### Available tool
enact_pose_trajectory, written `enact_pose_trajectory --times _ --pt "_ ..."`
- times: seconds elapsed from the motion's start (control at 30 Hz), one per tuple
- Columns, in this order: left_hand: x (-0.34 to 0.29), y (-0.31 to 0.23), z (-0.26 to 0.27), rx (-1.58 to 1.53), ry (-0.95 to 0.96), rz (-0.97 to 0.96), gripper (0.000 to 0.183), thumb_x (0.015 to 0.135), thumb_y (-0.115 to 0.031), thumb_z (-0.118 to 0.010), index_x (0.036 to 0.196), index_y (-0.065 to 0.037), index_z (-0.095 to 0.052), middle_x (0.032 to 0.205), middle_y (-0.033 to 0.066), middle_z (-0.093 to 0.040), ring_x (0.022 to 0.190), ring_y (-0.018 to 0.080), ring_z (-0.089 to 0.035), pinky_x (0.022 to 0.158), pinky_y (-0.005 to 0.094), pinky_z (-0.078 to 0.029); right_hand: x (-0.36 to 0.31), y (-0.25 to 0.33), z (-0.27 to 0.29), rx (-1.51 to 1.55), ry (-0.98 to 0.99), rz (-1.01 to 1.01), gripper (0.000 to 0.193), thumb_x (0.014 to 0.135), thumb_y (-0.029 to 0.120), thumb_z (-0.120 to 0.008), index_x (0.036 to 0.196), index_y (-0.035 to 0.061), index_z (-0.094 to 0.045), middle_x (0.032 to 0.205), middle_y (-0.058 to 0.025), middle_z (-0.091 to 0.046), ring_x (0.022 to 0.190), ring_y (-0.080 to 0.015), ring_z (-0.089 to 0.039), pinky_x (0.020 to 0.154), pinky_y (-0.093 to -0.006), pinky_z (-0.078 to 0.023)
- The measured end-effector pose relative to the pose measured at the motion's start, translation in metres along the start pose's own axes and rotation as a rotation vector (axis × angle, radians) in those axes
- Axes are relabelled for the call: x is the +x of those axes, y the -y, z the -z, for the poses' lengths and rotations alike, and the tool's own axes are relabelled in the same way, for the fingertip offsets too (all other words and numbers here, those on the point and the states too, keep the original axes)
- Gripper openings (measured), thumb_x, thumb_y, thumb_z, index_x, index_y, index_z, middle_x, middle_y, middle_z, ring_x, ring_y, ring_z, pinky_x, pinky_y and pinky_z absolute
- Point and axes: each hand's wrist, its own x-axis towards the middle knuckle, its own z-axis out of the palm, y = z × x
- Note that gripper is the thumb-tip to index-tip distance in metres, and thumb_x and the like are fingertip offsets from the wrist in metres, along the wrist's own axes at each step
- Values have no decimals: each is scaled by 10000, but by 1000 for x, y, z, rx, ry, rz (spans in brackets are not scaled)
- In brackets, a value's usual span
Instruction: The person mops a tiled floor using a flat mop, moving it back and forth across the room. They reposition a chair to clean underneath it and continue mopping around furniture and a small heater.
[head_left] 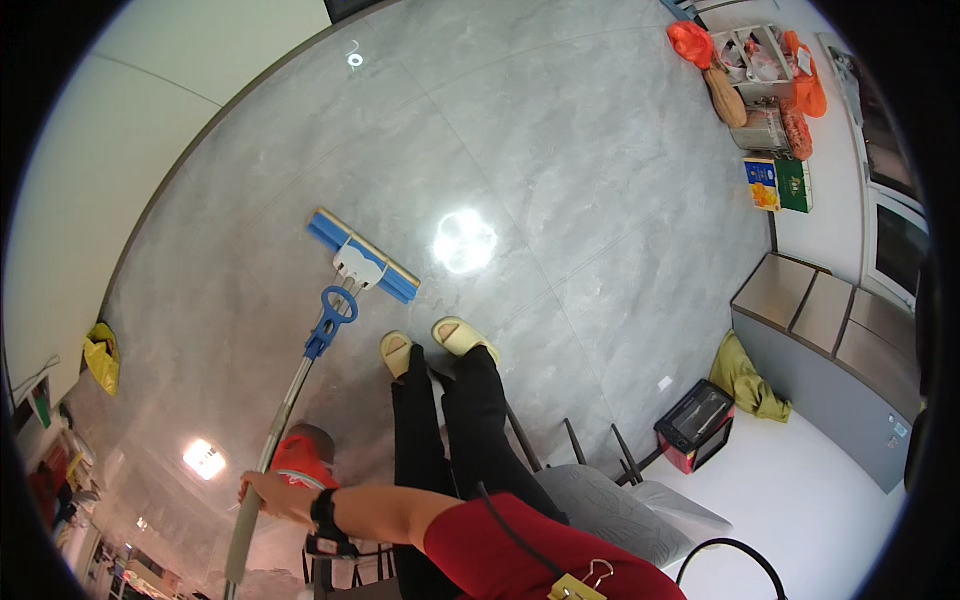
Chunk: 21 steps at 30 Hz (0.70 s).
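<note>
1. Grey tiled floor [600, 200], glossy and lit by bright reflections, spreads ahead of the hand [265, 497] and to both sides of it
2. Fingers are wrapped round the mop's pole [285, 410], at the upper end of its bare metal length; the pale grip [240, 545] runs on below the hand, toward the lower edge of the view
3. From the hand, the mop [330, 325] slants forward and slightly right, past a blue ring-shaped lever, to a white bracket and a blue head with a yellowish edge, which rests at an angle on the floor
4. Behind the hand come a black wristband [323, 510], a bare forearm and a red sleeve [500, 535], crossing above black trousers [420, 440]
5. Just beside the hand, to its right, sits a red object [303, 455], partly hidden by the arm
6. Ahead and right of the hand, two pale yellow slippers [459, 336] stand near the mop head
7. Well to the hand's right are a grey chair [600, 505] and a black-and-red appliance [697, 420]
8. Farther left and ahead of the hand lies a yellow bag [102, 357]
</note>
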Motion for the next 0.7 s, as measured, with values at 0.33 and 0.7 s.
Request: enact_pose_trajectory --times 0.33,0.7 --pt "-45 -213 -79 -752 524 -133 234 730 -276 -617 832 -68 -592 725 104 -606 646 297 -594 566 400 -470 -95 121 127 -178 -145 427 308 794 230 -562 535 110 -445 505 -51 -456 481 -200 -475 493 -335 -419" --pt "-19 -444 -80 -758 347 -844 501 760 -425 -594 1062 -25 -565 796 207 -618 718 363 -595 662 456 -465 -97 376 132 -56 -221 785 237 789 152 -571 631 84 -408 489 -44 -376 400 -186 -373 399 -321 -372"
